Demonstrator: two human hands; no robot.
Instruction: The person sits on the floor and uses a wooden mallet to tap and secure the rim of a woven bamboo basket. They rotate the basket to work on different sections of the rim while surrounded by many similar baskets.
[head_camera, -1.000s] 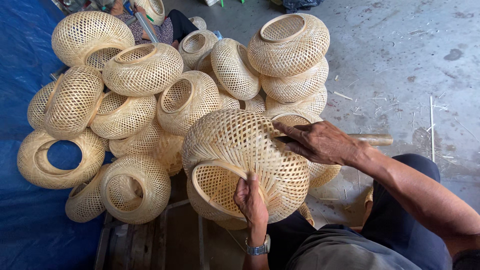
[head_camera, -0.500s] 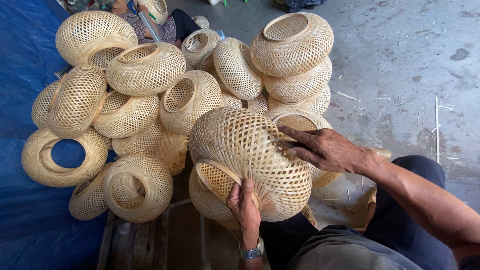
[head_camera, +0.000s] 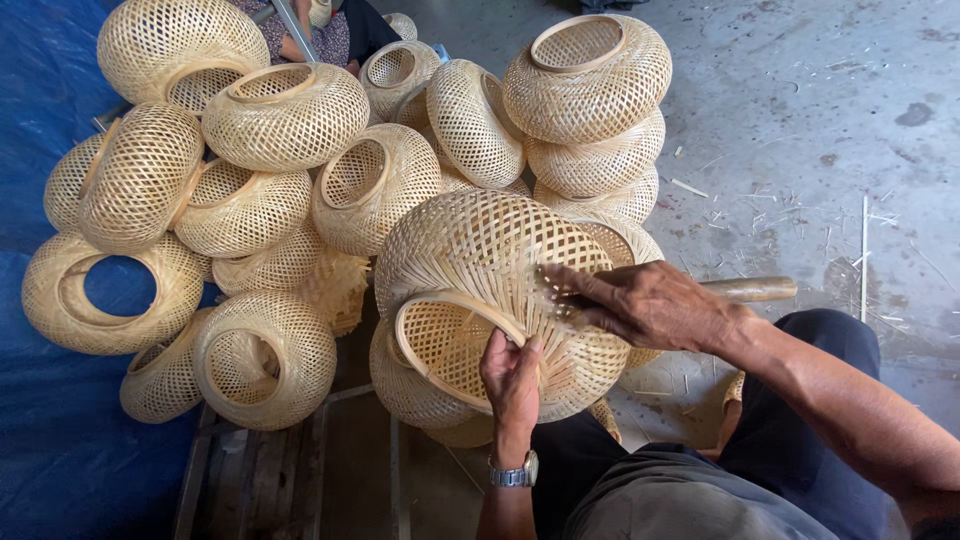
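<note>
A round woven bamboo lampshade (head_camera: 480, 260) rests tilted over my lap, its open ring facing toward me. My left hand (head_camera: 513, 378), with a wristwatch below it, grips the shade's ring rim from beneath. My right hand (head_camera: 645, 302) lies flat on the shade's right side, fingers pointing left and pressed onto the weave. Another similar shade sits partly hidden under the held one.
Several finished woven shades are heaped behind and to the left, with a stack (head_camera: 590, 110) at the upper right. A blue tarp (head_camera: 60, 460) covers the left. A wooden handle (head_camera: 750, 289) lies on the concrete floor (head_camera: 820, 130) by my right wrist. Wooden slats (head_camera: 350, 470) lie below.
The shade has been turned and shifted slightly right in my hands. My left hand moved up along the ring rim; my right hand slid left across the weave.
</note>
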